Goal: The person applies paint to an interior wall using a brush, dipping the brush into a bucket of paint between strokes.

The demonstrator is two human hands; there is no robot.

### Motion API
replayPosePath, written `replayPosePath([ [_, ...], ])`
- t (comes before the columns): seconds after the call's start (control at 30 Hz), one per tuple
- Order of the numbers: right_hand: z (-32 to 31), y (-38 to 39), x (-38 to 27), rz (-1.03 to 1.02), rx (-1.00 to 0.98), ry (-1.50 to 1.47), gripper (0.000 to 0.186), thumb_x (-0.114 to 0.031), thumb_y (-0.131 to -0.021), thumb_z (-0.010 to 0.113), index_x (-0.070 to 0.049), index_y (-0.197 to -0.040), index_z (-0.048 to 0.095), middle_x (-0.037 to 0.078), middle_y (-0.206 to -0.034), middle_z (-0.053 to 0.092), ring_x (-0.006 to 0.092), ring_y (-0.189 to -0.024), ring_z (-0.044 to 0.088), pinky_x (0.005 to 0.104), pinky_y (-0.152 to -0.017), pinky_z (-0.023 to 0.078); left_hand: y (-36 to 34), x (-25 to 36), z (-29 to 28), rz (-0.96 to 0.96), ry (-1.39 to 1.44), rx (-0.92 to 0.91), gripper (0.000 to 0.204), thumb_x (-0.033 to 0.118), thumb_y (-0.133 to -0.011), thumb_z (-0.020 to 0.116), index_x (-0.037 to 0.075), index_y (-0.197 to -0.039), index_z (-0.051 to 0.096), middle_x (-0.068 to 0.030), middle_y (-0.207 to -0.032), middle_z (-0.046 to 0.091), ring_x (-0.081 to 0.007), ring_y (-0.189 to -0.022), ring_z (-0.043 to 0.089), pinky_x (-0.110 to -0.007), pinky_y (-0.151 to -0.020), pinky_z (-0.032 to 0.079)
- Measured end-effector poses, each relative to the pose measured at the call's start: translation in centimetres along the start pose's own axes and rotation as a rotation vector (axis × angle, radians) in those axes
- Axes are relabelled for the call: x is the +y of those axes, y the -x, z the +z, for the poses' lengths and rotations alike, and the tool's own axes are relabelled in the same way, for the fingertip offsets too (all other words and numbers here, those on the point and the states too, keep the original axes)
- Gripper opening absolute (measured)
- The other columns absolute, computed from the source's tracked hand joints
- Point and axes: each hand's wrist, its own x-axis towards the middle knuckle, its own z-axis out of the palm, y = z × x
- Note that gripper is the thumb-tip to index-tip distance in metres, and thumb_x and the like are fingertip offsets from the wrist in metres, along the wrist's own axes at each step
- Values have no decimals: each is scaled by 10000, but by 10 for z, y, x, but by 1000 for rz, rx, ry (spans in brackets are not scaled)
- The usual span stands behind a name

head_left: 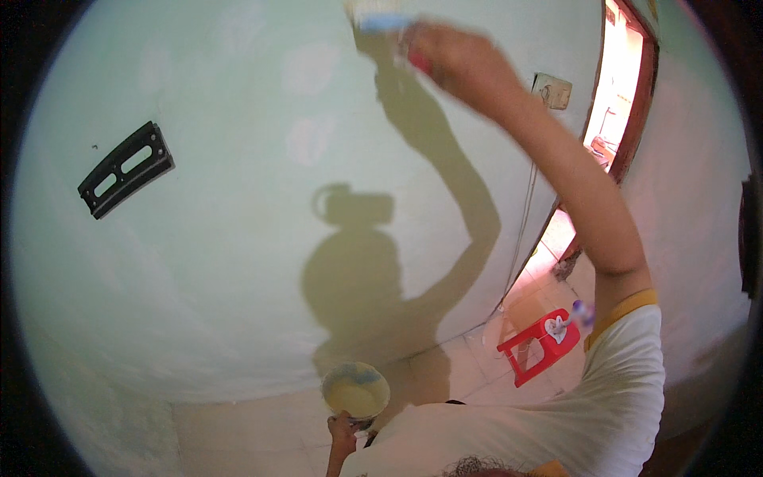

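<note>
Both occupied: right hand (pixel 457 60) grips brush (pixel 385 21), left hand (pixel 342 433) grips bucket (pixel 359 371). Wall (pixel 222 262) patchy; I judge coverage partial, remainder unclear.

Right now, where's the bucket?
In the head view, the bucket is low and just left of centre, held on its near side by the left hand, with the red stool off to its right.

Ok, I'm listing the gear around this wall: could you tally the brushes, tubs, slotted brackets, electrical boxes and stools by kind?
Paintbrush, in the right hand: 1
Round tub, in the left hand: 1
Black slotted wall bracket: 1
Pale electrical wall box: 1
Red plastic stool: 1
Total: 5
</note>
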Motion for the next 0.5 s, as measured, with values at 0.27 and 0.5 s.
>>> replayPosePath([
  [0.27,16,153,-134,162,-605,-570,342,-187,-876,617,-75,-1197,584,122,-1029,629,305,-905,636,401,-744,537,-17,1,-13,-98,-19,-16,541,59,-797,621,-24,-1225,300,-201,-1151,423,-337,-1015,555,-458,-750,616],
  [0.5,6,122,-49,294,-363,-680,138,-166,-846,648,-100,-965,626,111,-975,642,330,-859,644,396,-726,522,-17,1,-17,1,-33,25,558,68,-791,626,-29,-1222,285,-195,-1144,429,-323,-961,589,-470,-712,626],
])
